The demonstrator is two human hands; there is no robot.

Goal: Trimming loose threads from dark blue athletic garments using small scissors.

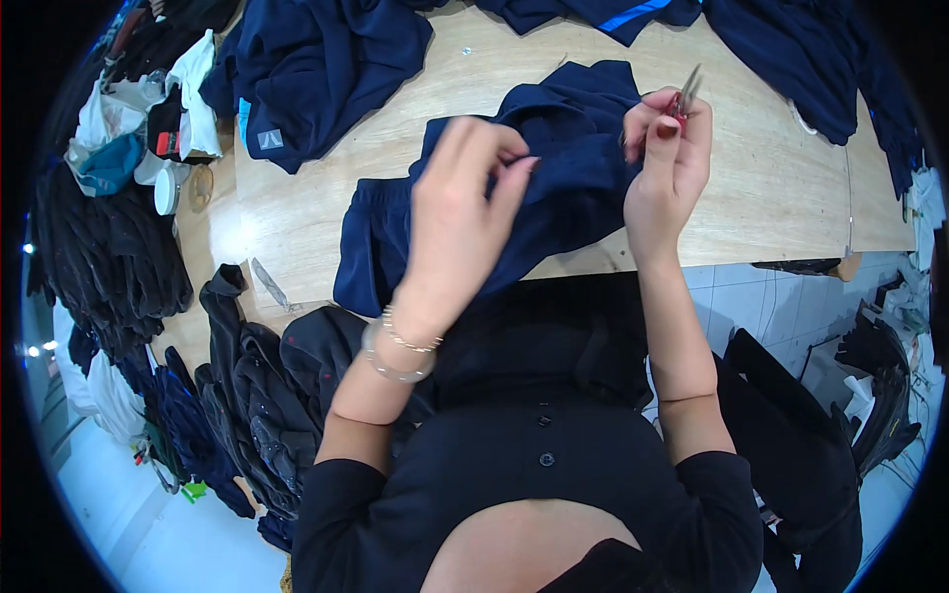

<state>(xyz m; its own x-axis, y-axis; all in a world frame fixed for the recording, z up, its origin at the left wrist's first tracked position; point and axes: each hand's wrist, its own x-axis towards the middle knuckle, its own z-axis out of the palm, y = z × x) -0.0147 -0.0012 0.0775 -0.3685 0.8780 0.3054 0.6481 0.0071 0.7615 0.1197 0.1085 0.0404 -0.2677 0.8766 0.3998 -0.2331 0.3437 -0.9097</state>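
Note:
A dark navy garment lies crumpled on the pale wooden table in front of me; a gathered band shows at its left end. My left hand is over its left part, slightly blurred, thumb and forefinger pinched together. Whether a thread or anything else is between those fingertips is too small to make out. My right hand is closed around small thread snips with a red handle, their pointed blades turned up and away from me. The fingertips of that hand are at the garment's right edge; I cannot tell if they touch the cloth.
More navy garments lie at the back left, with others at the back right. A thin blade-like tool rests by the table's left front edge. Dark clothes are piled at the left, near a round white lid.

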